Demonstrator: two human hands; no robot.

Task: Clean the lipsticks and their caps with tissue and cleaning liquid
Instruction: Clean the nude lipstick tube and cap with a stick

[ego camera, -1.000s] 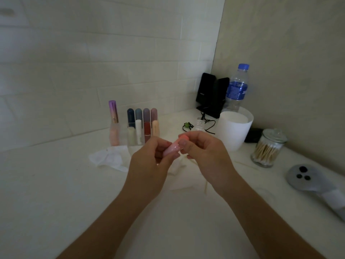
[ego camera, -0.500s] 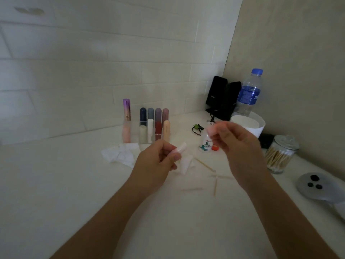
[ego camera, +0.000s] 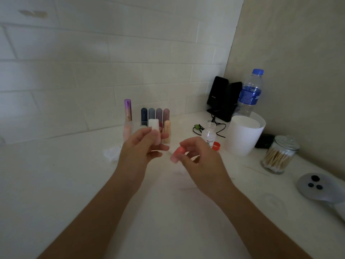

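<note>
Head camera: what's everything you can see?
Standing lipsticks: at least five, dark caps, at back.
Purple-capped tube: one, purple-pink, left of them.
Tissue: one, white, crumpled, centre-left.
Liquid bottle: one, clear, open, centre; red cap beside it.
Cup: one, white, right.
Water bottle: one, blue cap, corner.
Speakers: two, black, corner.
Swab jar: one, glass, far right.
Device: one, grey, right edge.
Pale lipstick half: one, whitish-pink, held.
Coral-tipped lipstick half: one, pink, held.
Left hand: grips pale half.
Right hand: grips coral-tipped half.
</note>
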